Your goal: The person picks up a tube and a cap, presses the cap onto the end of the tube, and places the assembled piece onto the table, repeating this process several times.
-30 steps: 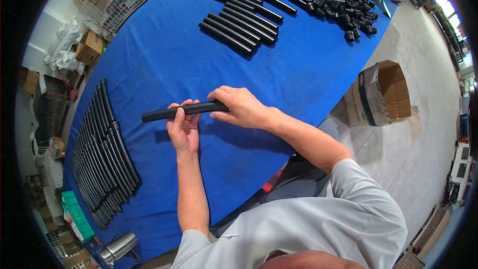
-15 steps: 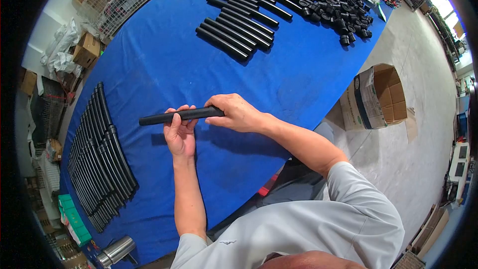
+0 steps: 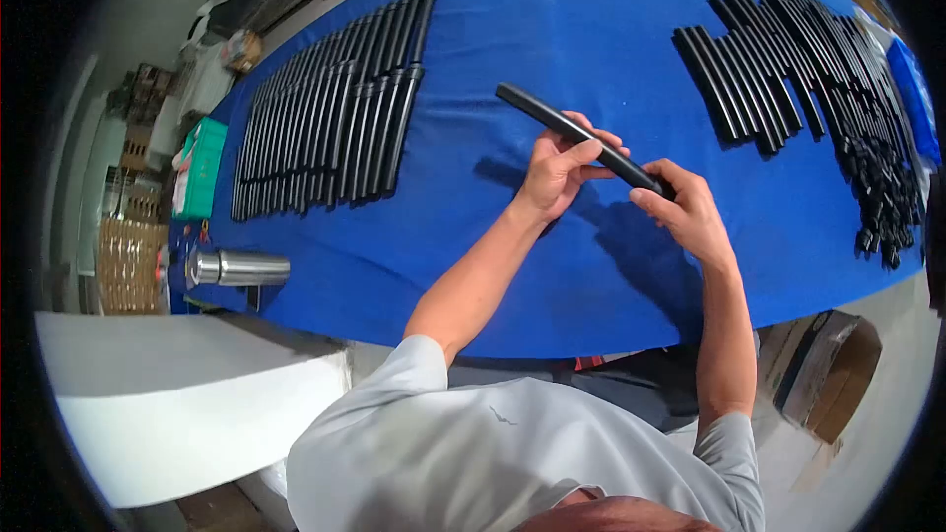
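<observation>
both hands (image 3: 554, 177) closed around a black tube (image 3: 628, 166)

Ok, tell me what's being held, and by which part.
A black tube: the left hand holds its middle, the right hand its near end.

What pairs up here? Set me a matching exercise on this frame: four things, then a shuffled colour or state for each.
1. Tube
2. Bin
3. Flask
4. Carton

A. Silver
B. Held by left hand and right hand
C. Brown inside
D. Green

Pairs: 1-B, 2-D, 3-A, 4-C
</observation>
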A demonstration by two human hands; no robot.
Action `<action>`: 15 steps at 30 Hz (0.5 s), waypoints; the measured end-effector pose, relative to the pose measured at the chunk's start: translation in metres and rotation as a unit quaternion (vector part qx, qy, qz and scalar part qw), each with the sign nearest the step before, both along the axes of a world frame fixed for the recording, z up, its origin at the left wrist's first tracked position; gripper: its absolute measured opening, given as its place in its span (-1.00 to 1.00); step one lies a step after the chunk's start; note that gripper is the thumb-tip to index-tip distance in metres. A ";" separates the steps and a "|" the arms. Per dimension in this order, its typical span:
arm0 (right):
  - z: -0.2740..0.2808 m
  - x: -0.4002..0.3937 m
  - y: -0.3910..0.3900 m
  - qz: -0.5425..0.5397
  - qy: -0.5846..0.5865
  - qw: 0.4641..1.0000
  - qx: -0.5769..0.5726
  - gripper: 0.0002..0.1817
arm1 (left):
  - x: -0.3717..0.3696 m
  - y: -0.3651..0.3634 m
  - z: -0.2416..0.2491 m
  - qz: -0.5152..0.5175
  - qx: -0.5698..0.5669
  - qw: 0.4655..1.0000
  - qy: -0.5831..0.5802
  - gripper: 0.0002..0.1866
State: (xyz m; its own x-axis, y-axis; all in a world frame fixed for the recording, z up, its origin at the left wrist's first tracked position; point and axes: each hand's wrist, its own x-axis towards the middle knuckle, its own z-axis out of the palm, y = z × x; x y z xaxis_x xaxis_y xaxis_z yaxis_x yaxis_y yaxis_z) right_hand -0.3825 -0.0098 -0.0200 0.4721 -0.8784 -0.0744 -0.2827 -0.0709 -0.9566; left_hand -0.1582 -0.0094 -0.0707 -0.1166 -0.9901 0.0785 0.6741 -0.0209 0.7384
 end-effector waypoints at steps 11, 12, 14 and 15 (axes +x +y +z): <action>0.003 0.000 0.004 0.113 -0.036 0.988 0.094 -0.73 | 0.007 0.008 0.025 -0.112 -0.049 0.991 -0.052 -0.66; 0.002 -0.001 0.003 0.116 -0.028 0.991 0.060 -0.72 | 0.005 0.011 0.028 -0.101 -0.041 0.992 -0.067 -0.66; 0.007 -0.003 0.004 0.113 0.026 0.993 -0.021 -0.73 | 0.006 0.019 0.035 -0.079 -0.030 0.993 -0.078 -0.64; 0.011 -0.004 0.005 0.107 0.059 0.989 -0.083 -0.73 | 0.012 0.022 0.040 -0.020 -0.017 0.998 -0.054 -0.63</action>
State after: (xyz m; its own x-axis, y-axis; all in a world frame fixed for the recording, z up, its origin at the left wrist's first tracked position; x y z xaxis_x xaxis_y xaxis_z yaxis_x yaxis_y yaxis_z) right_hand -0.3860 -0.0047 -0.0087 0.6447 -0.7645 -0.0029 -0.3531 -0.2945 -0.8880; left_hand -0.1460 0.0131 -0.0310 -0.1653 -0.9814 0.0973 0.5897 -0.0193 0.8074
